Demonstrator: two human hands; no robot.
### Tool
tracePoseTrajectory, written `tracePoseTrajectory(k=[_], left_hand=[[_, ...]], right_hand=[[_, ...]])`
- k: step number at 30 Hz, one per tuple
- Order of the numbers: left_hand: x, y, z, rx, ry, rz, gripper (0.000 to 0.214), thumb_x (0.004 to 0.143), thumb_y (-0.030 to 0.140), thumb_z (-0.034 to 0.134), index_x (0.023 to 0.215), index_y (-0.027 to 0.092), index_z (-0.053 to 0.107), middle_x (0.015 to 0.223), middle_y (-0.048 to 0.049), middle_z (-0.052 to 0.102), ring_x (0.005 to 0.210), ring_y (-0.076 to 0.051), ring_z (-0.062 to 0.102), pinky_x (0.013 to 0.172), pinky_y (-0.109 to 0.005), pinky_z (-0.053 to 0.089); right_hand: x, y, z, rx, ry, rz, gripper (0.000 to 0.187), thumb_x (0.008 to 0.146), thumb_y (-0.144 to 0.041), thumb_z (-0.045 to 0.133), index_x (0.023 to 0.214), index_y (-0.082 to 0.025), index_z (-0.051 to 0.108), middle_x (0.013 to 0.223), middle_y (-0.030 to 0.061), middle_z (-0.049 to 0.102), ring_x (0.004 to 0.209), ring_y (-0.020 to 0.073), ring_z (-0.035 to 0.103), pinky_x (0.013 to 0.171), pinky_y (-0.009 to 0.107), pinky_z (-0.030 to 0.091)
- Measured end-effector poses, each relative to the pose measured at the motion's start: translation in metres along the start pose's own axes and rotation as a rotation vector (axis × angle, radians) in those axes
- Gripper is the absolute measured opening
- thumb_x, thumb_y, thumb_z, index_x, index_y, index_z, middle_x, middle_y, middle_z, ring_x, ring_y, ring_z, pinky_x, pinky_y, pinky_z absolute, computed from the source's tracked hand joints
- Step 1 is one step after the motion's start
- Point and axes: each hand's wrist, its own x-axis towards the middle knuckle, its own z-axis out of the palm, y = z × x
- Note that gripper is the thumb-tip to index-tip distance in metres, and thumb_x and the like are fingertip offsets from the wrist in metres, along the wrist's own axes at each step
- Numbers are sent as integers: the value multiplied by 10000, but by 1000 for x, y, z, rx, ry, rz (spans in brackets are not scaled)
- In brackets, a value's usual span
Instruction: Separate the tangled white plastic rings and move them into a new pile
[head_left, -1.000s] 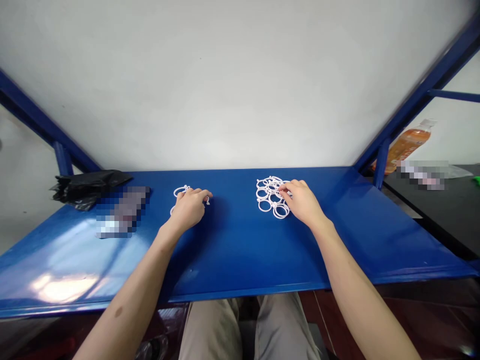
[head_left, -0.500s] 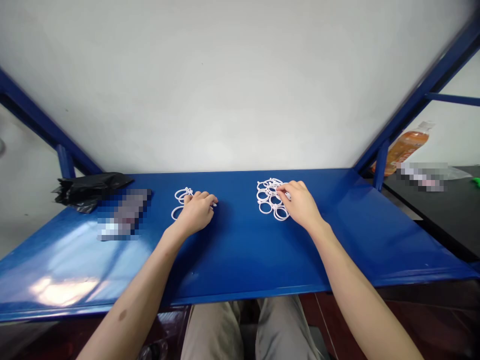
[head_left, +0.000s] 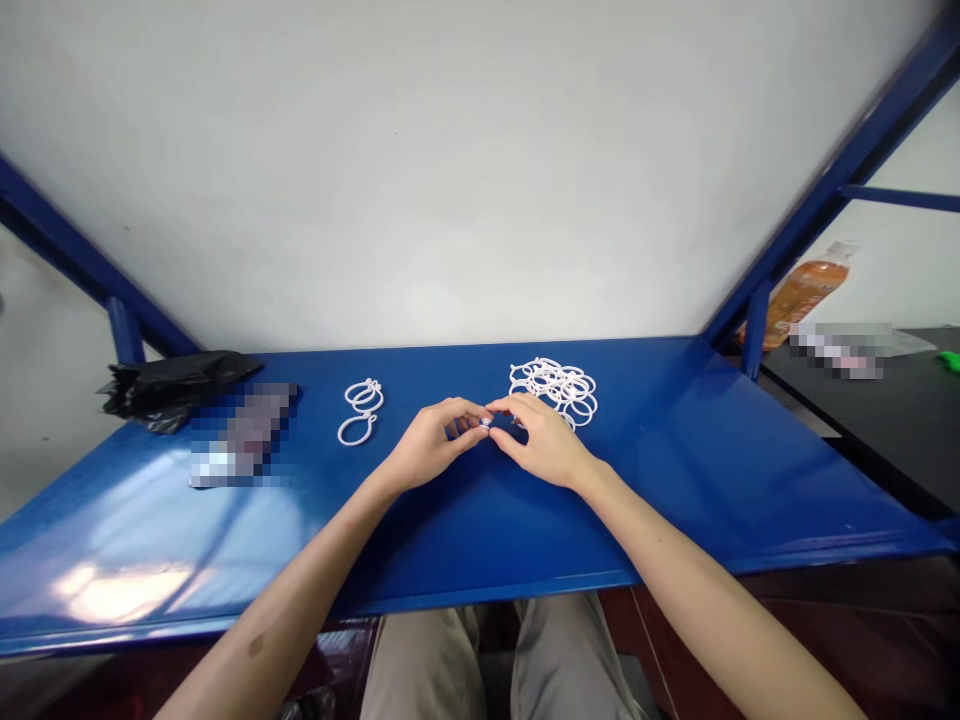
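My left hand and my right hand meet over the middle of the blue table, fingertips almost touching. Between the thumbs and forefingers of both is a small white piece; most of it is hidden, so its full shape cannot be made out. Just beyond my right hand lies a heap of thin white rings, overlapping one another, partly covered by that hand. Left of my left hand, a few more white rings with small knobs rest flat on the table.
The blue table backs onto a pale wall, with blue frame bars slanting at both sides. A black plastic bag and a blurred-out flat item lie at the left. An orange drink bottle stands at the right by a dark surface.
My left hand has moved right, away from the few rings at the left, uncovering them. My right hand has come left from the heap, and both now meet at the small white piece.
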Motion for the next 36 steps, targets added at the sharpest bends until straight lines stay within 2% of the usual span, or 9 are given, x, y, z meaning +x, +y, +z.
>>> tracePoseTrajectory(k=[7, 15, 20, 26, 31, 34, 36], left_hand=[[-1, 0, -4, -179, 32, -67, 268, 916, 438, 663, 1004, 192, 720, 823, -23, 676, 730, -142, 614, 714, -280, 476], [-1, 9, -6, -387, -2, -137, 302, 861, 468, 718, 919, 171, 723, 872, -52, 699, 744, -151, 598, 727, -302, 479], [-2, 11, -7, -386, -46, -159, 298, 855, 459, 726, 913, 167, 738, 871, -59, 699, 730, -148, 584, 700, -299, 472], [-1, 6, -6, -442, -72, -154, 315, 860, 470, 722, 929, 162, 734, 899, -62, 705, 798, -163, 608, 751, -305, 493], [0, 3, -5, -493, -57, -186, 346, 876, 484, 702, 1024, 172, 721, 922, -55, 711, 794, -154, 621, 765, -304, 509], [1, 3, -2, -500, -11, -225, 407, 876, 512, 686, 1091, 166, 694, 901, -58, 717, 811, -169, 645, 760, -308, 525], [2, 2, 0, -481, 27, -251, 424, 868, 535, 681, 1068, 161, 688, 896, -62, 728, 820, -181, 660, 747, -306, 530]], right_hand=[[0, -4, 0, 17, -41, 2, 228, 941, -278, 624, 1161, -225, 646, 1193, 78, 697, 1103, 235, 647, 942, 414, 530], [0, -5, 5, 66, -66, 27, 334, 937, -331, 652, 1253, -233, 611, 1181, 75, 699, 1009, 218, 672, 880, 399, 542], [-1, -6, 6, 59, -88, 16, 266, 949, -338, 638, 1191, -227, 639, 1136, 70, 711, 996, 218, 676, 854, 380, 534], [0, -9, 4, 145, -98, 30, 183, 963, -327, 623, 1117, -235, 659, 1041, 46, 720, 888, 189, 679, 795, 338, 528], [2, -4, 9, 279, -20, 111, 144, 984, -339, 590, 956, -227, 675, 858, 4, 720, 732, 156, 659, 709, 300, 516], [3, 2, 14, 420, 44, 185, 114, 959, -324, 619, 1021, -240, 662, 835, -13, 733, 707, 154, 686, 713, 300, 545], [2, 4, 17, 477, 89, 215, 155, 934, -323, 654, 1069, -246, 655, 815, -21, 731, 698, 156, 700, 717, 301, 561]])
